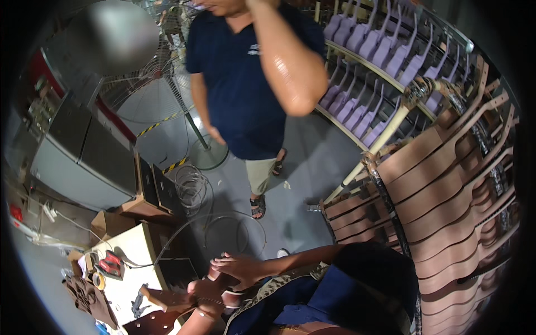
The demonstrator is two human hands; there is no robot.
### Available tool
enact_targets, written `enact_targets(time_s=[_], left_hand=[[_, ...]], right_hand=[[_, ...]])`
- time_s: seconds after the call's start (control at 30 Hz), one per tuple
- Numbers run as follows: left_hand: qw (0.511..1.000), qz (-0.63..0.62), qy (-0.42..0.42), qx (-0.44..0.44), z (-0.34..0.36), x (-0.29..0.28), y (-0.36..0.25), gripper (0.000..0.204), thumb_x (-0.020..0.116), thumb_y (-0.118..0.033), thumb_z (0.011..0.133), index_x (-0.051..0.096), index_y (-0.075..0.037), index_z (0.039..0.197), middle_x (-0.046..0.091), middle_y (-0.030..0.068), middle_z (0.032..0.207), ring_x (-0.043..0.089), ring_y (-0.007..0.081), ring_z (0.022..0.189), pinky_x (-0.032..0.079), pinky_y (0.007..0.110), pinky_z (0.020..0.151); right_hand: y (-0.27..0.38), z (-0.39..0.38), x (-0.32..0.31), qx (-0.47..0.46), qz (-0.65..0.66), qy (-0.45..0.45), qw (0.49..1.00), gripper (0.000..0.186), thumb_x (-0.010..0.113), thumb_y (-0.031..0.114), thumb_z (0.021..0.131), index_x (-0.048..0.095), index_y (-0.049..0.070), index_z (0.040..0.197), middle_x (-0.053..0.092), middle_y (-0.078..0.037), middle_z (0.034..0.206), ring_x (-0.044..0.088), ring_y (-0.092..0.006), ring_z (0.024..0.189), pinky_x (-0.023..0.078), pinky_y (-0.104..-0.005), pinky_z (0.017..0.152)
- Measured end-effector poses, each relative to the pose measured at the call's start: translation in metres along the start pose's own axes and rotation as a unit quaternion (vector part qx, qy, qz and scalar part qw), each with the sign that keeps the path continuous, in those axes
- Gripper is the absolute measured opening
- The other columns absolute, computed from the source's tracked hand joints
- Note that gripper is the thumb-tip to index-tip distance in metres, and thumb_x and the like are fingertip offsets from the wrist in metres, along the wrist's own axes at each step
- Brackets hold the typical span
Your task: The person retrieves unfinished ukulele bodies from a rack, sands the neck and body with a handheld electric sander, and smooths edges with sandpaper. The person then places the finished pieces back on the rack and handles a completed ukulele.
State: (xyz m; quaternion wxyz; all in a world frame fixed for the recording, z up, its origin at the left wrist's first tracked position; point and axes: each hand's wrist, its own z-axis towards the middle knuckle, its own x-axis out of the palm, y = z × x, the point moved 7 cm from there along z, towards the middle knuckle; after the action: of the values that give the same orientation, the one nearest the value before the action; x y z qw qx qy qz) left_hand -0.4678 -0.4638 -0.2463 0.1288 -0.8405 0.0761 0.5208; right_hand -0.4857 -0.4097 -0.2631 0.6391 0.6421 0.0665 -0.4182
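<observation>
My left hand, with a band at its wrist, closes round a brown, flat-ended curved part low in the view. The part's broad end points left over the white worktable. Close beside it, my right hand has its fingers stretched out to the left, over the part's other end; whether they touch it I cannot tell. A second brown piece with holes lies at the table's near edge. By the held part is a small black tool.
On the table are a red-and-black power tool and a tape roll; brown cloth lies beside it. A person in a navy shirt stands ahead. Racks hold brown parts at right and lilac parts behind. A hose coils on the floor.
</observation>
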Motion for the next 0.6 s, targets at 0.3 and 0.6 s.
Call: enact_targets(time_s=[0.3, 0.6], left_hand=[[0.938, 0.187, 0.012, 0.291, 0.054, -0.024, -0.129, 0.021, 0.059, -0.019, 0.071, 0.06, -0.009, 0.09, 0.059, 0.007, 0.085, 0.058, 0.0244, 0.078, 0.048, 0.033, 0.071], [0.836, 0.302, -0.047, 0.455, 0.078, -0.042, -0.214, 0.019, 0.058, -0.017, 0.071, 0.06, -0.01, 0.088, 0.058, 0.0052, 0.083, 0.057, 0.0236, 0.076, 0.048, 0.033, 0.07]], right_hand=[[-0.064, -0.07, -0.045, 0.139, -0.077, -0.065, 0.985, 0.04, 0.061, 0.033, 0.075, 0.054, 0.016, 0.11, 0.06, -0.01, 0.104, 0.054, -0.0275, 0.102, 0.033, -0.0449, 0.096], [-0.112, -0.169, -0.087, 0.303, 0.005, -0.25, 0.919, 0.043, 0.061, 0.037, 0.076, 0.053, 0.009, 0.106, 0.062, -0.016, 0.097, 0.06, -0.0306, 0.089, 0.047, -0.0369, 0.074]])
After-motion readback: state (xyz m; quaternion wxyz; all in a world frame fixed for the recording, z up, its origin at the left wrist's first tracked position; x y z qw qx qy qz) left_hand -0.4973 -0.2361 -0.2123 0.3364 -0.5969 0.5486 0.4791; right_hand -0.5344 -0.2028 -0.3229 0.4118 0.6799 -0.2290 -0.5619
